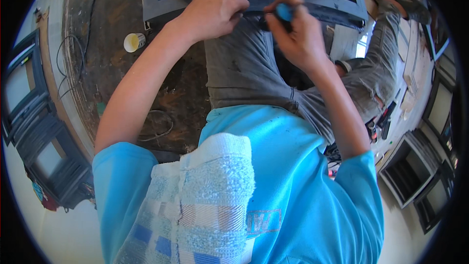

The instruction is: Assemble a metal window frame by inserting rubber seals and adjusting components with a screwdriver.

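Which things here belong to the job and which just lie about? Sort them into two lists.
In use:
grey frame, under the left hand
blue-ended tool, in the right hand

Apparently just lying about:
white cup, yellow inside
dark frames, far left
hand tools, right

grey frame [320, 3] — straight, flat bars, open in the middle | at the top of the view, long near side going left to right | blue and black tool [284, 12] — round blue end showing, rest mostly hidden, by the frame's near side
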`<state>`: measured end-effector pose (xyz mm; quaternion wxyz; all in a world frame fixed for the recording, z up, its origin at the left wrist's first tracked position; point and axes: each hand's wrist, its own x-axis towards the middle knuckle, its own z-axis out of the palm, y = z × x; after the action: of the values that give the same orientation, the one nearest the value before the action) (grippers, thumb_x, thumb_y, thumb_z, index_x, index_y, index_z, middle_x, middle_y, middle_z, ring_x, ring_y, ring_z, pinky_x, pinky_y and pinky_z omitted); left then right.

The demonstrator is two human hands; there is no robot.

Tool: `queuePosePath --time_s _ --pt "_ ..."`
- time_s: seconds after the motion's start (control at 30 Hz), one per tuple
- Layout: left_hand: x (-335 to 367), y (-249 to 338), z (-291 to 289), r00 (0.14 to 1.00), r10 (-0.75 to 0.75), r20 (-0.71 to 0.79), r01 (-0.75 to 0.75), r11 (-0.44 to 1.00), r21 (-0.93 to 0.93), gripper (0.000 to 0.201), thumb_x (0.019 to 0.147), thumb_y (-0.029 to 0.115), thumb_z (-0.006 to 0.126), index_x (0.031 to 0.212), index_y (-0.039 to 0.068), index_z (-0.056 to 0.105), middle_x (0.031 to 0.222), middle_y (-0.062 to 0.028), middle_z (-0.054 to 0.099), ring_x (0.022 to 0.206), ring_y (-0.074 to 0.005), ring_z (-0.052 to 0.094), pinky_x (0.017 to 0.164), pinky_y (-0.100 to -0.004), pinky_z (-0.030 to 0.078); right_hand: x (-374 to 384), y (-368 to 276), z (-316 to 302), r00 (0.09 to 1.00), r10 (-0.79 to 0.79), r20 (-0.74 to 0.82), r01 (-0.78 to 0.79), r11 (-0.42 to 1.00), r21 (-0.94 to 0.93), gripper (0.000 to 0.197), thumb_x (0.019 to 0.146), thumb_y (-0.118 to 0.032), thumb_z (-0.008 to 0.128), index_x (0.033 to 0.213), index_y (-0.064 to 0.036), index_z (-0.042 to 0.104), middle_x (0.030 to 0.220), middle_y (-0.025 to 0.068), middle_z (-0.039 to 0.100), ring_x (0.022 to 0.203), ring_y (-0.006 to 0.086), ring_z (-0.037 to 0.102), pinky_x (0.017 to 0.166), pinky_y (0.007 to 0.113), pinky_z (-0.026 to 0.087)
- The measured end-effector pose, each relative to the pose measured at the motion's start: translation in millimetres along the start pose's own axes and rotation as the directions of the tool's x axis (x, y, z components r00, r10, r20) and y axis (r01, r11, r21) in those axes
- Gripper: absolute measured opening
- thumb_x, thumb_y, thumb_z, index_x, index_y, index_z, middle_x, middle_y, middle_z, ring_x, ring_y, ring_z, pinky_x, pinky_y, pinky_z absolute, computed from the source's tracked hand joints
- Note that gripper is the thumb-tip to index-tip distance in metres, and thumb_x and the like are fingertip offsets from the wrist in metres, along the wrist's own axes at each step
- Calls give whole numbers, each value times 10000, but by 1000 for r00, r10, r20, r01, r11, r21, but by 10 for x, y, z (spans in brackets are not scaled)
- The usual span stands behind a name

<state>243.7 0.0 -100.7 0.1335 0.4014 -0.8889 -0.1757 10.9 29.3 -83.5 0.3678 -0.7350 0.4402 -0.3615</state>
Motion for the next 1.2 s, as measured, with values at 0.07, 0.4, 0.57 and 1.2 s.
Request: queuePosePath --time_s 0.07,0.4,0.57,1.2 --pt "-12 43 -71 994 -4 106 8 999 -38 117 790 121 723 876 43 712 1501 -231 475 1306 -448 497 1073 -577 417 126 -247 -100 988 -97 -117 109 989 103 215 927 -83 735 1108 -57 623 906 105 705 737 210 685 681 325 542" --pt "79 -33 -49 1000 18 21 -18 999 40 168 783 119 721 926 38 755 1489 -250 492 1270 -433 526 1060 -564 414 206 -219 -155 969 -226 -101 226 974 -9 250 998 -6 645 1221 -83 562 1046 80 725 794 125 661 727 261 538" --pt "68 26 -28 999 25 23 -25 999 -28 151 783 94 713 905 14 750 1501 -250 477 1348 -434 486 1132 -559 375 17 51 41 995 31 99 -23 997 -74 258 999 -102 673 1222 -53 553 1022 85 737 868 147 689 772 307 558" --pt "67 -82 -38 995 100 4 -100 995 14 204 750 125 740 921 29 793 1458 -203 520 1392 -397 449 1182 -492 343 122 -69 66 992 -120 -44 114 985 -128 229 1008 -100 666 1211 -52 572 919 52 712 814 127 667 715 273 531"
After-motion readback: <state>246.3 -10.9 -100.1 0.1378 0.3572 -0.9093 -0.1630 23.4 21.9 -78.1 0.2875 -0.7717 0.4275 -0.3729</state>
